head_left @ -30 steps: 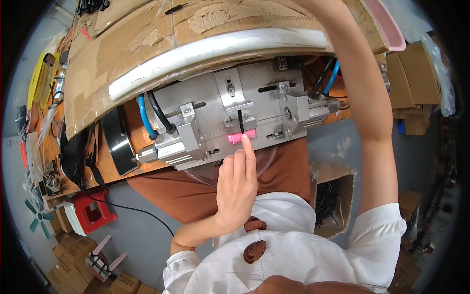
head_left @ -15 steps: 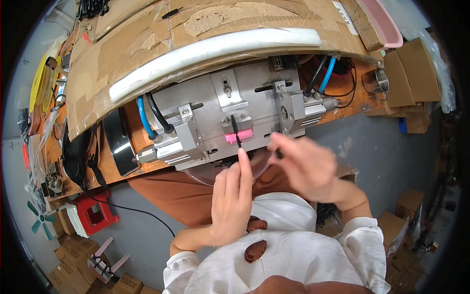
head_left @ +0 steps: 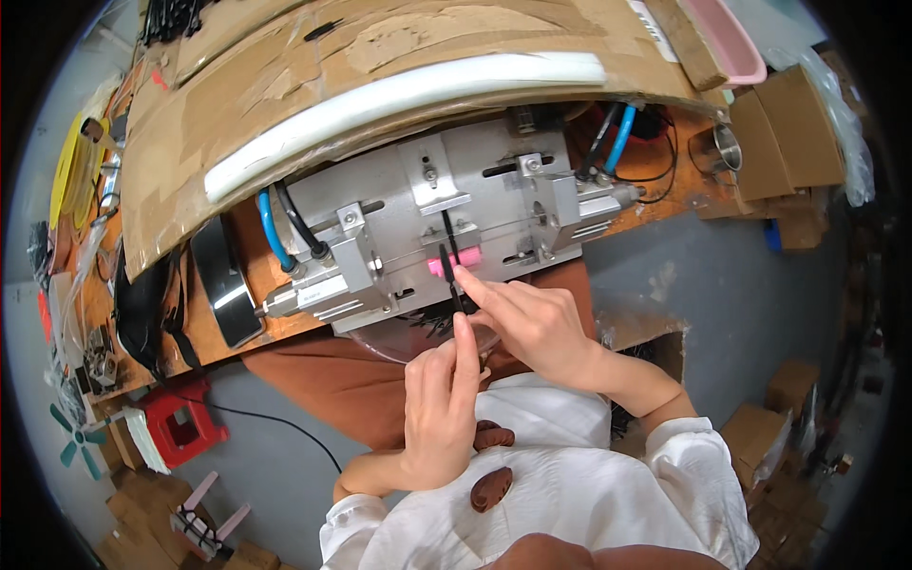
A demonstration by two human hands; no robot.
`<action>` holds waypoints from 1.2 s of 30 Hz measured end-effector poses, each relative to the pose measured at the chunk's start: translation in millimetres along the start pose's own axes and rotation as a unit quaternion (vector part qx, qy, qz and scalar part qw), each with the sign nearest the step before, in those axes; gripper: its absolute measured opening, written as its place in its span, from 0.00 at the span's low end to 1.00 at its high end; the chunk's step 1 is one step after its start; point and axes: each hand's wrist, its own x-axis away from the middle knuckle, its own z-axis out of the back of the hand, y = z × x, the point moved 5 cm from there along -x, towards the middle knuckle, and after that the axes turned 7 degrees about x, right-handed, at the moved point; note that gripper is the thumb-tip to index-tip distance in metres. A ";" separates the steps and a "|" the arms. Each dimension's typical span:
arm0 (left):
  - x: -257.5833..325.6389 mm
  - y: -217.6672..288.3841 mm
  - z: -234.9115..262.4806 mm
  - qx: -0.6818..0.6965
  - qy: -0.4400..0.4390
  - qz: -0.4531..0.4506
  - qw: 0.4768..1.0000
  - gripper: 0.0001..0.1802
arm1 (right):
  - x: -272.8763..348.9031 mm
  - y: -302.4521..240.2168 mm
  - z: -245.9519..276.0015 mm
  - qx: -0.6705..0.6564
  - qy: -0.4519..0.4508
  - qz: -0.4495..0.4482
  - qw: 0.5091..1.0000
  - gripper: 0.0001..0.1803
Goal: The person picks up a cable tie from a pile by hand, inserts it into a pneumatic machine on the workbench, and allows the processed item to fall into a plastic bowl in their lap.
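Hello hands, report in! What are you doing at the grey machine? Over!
Both hands at the grey machine. Right fingertip on the pink piece. Left hand pinching a thin black strip. Nothing blocking.

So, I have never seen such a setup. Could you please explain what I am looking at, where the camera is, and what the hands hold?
The picture comes from a wide fisheye camera worn on the person's head, looking down, so straight edges appear bent. The two bare hands at the bottom belong to that person. On the wooden bench sits a grey metal machine with blue hoses and a small pink part at its front. The left hand and the right hand meet just below that pink part and handle a thin black strip that runs up into the machine. Behind the machine lie cardboard sheets and a long white tube.
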 end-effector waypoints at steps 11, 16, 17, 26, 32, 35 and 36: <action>1.9 5.0 -2.4 0.192 -0.025 -0.050 0.980 0.31 | 36.6 -0.2 18.8 -0.526 -0.103 -0.284 0.795 0.11; 5.8 3.8 -1.5 0.097 0.050 -0.099 0.989 0.16 | 40.7 -24.1 19.6 -0.550 -0.045 -0.278 0.787 0.07; 4.9 5.9 -5.8 0.108 0.046 -0.114 0.987 0.16 | 41.4 -26.7 16.7 -0.550 -0.052 -0.284 0.784 0.06; -3.5 6.9 -51.9 -0.104 -0.015 -0.087 0.991 0.29 | 41.6 11.0 -30.1 -0.456 0.098 -0.226 0.855 0.08; -6.6 4.8 -53.2 -0.080 -0.080 -0.078 0.990 0.32 | 46.3 22.4 -20.6 -0.633 0.016 -0.331 0.700 0.11; -4.0 -8.4 -38.6 0.098 -0.063 -0.039 0.992 0.28 | 40.3 10.2 -16.6 -0.652 0.003 -0.310 0.692 0.13; -2.3 -11.7 -34.8 0.088 -0.056 -0.029 0.994 0.28 | 41.0 7.6 -19.3 -0.658 -0.009 -0.305 0.689 0.13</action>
